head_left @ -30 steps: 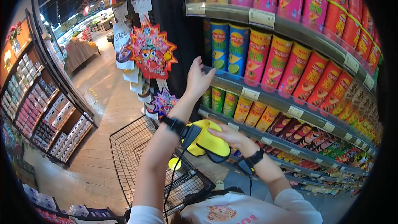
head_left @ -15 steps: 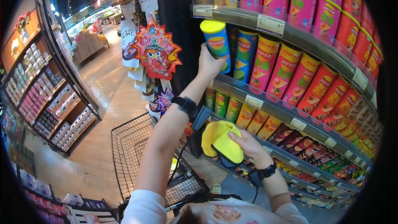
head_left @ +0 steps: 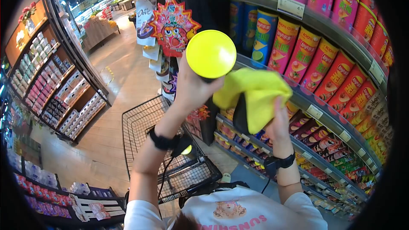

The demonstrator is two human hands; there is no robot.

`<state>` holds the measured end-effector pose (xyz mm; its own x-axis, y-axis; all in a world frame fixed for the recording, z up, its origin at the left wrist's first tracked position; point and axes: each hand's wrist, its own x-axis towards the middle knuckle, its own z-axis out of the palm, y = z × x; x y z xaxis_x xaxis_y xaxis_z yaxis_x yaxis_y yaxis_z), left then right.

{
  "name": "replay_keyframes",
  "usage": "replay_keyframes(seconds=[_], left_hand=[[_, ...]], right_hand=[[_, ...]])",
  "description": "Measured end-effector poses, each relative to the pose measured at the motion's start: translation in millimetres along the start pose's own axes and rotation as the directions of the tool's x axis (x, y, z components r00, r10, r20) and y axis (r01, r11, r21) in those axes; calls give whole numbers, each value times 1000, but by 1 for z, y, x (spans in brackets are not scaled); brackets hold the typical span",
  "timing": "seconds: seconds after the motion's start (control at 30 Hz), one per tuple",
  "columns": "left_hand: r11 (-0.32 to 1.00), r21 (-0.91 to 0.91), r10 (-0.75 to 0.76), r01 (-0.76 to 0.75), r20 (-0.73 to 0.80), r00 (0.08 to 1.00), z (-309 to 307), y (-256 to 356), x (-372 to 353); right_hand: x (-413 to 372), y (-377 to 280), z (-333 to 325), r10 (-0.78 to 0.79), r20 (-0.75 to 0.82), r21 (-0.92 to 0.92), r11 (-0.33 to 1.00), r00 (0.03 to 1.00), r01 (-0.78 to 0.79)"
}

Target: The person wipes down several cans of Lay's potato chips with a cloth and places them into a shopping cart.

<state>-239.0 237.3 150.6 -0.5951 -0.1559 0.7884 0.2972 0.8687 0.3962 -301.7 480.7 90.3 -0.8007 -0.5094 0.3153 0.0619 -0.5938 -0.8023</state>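
Observation:
My left hand (head_left: 193, 86) is wrapped round a chip canister (head_left: 211, 54), tipped so that its round yellow lid faces me and hides most of its body. In my right hand (head_left: 277, 121) a yellow cloth (head_left: 262, 96) with a dark side is pinched, slightly blurred, just right of the canister. Behind it on the shelf stand a blue chip canister (head_left: 264, 36) and a row of pink and red ones. Darker blue canisters (head_left: 249, 28) sit deeper at the row's left end.
A black wire shopping cart (head_left: 147, 121) stands below my left arm, with a yellow-and-dark item in it. Bags of candy and chocolate hang by a dark post at the shelf's end, including a red candy bag (head_left: 174, 28). Another stocked shelf (head_left: 51, 85) is across the aisle.
My left hand has taken the blue canister off the shelf and brought it toward me, lid up. My right hand has raised the cloth up and right, closer to the canister.

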Motion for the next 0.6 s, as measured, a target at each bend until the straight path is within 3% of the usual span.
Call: replay_keyframes(seconds=[0.07,0.1,0.13,0.17,0.2,0.23,0.27,0.33,0.47,0.5,0.53,0.6], left_hand=[[955,-253,-193,155,-132,972,-6,39,-36],[901,-382,-240,207,-39,970,0,36,-57],[895,-307,-315,324,79,946,-8,53,-67],[936,-226,-258,269,75,963,-6,57,-77],[967,-143,-201,211,78,976,-4,61,-88],[951,-134,-267,277,87,960,-9,71,-98],[965,-9,-261,261,43,964,-10,71,-110],[927,310,-240,212,53,969,-20,83,-120],[880,401,-301,255,54,952,-34,99,-136],[889,385,-296,247,72,953,-37,101,-140],[900,364,-291,240,92,952,-41,104,-144],[917,286,-328,277,150,933,-53,107,-144]], right_hand=[[-7,-16,6,-62,143,280,960,988,20],[-8,-16,11,-101,241,245,969,965,40],[-8,-14,19,-132,341,212,975,931,61],[-8,-12,27,-100,398,-270,937,912,220],[-9,-11,38,-39,437,-669,654,898,354],[-3,-9,53,-208,542,-695,434,814,574],[7,-7,66,-339,659,-662,163,671,732],[15,-2,75,-389,689,-598,171,612,783],[20,1,86,-305,676,-574,353,671,739],[25,-6,85,-176,709,-538,491,683,685],[28,-9,82,-44,741,-509,614,670,603],[26,-9,80,-49,774,-453,654,631,606]])
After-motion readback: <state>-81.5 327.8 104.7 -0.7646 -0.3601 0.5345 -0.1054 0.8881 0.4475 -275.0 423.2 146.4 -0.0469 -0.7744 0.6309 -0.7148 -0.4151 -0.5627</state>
